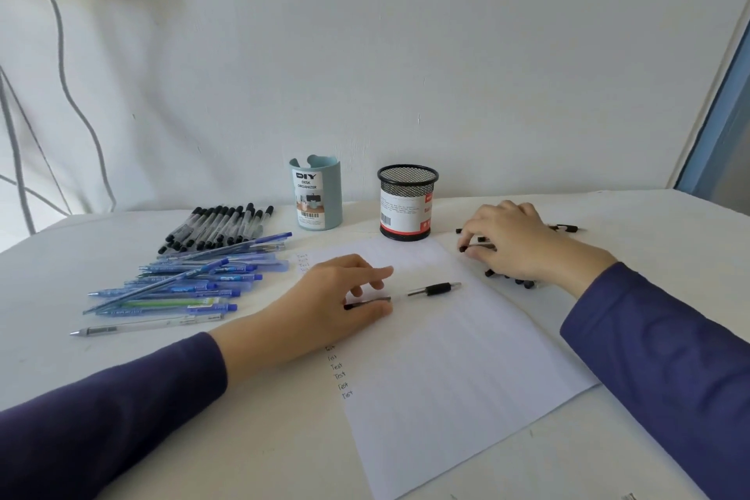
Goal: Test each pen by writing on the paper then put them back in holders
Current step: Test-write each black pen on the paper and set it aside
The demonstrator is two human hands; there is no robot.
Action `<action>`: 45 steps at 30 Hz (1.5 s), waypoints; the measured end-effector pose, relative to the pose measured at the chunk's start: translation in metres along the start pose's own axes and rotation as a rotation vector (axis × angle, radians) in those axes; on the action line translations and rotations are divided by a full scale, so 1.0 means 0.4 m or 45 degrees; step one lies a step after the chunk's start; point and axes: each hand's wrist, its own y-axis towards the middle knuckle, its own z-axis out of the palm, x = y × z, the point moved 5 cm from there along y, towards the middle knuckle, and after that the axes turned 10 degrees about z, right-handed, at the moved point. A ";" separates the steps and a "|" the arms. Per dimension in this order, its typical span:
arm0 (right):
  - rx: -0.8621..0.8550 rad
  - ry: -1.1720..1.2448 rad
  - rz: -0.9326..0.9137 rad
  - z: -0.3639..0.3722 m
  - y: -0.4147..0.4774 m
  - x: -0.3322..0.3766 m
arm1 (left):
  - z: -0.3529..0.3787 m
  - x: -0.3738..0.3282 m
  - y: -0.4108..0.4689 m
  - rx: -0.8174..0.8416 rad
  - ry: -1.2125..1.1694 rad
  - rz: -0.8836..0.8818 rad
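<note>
Table [608, 211]: white tabletop; bore everything.
Paper [446, 378]: white lined sheet, centre of table; "Test" ran down its left margin.
Left hand [324, 296]: rested on the sheet, pinched the rear of the clear-barrelled black-grip pen [436, 289].
Right hand [515, 244]: right of the sheet, fingers curled round a black-capped pen [481, 246].
Holders: pale blue plastic cup [316, 195], black mesh cup [407, 203]; stood upright beyond the sheet.
Pen: lay on the sheet, long axis left-right, tip pointing right.
</note>
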 end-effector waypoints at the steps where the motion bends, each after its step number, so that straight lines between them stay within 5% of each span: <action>1: 0.013 0.055 -0.002 0.004 0.001 0.004 | -0.004 0.000 0.001 -0.006 0.035 0.033; 7: -0.059 0.367 -0.080 -0.007 -0.007 0.029 | -0.154 0.031 0.011 -0.357 0.192 0.029; 10: -0.196 0.366 -0.286 -0.021 -0.029 0.099 | -0.267 0.088 0.014 -0.531 0.225 -0.180; 17: -0.033 0.531 -0.427 0.016 -0.097 0.218 | -0.395 0.361 -0.082 -0.305 0.624 -0.701; 24: -0.061 0.604 -0.426 -0.002 -0.115 0.229 | -0.379 0.438 -0.106 -0.178 0.733 -0.833; 28: -0.208 0.463 -0.343 -0.018 -0.114 0.219 | -0.352 0.452 -0.093 -0.099 0.753 -0.838; 36: -0.114 0.629 -0.159 -0.013 -0.105 0.199 | -0.332 0.333 -0.058 -0.126 0.842 -0.570; 41: -0.148 0.599 -0.264 -0.033 -0.102 0.206 | -0.196 0.156 -0.045 0.126 0.583 -0.268; 45: -0.185 0.933 -0.218 -0.038 -0.109 0.202 | -0.114 0.081 -0.069 0.292 0.731 -0.265</action>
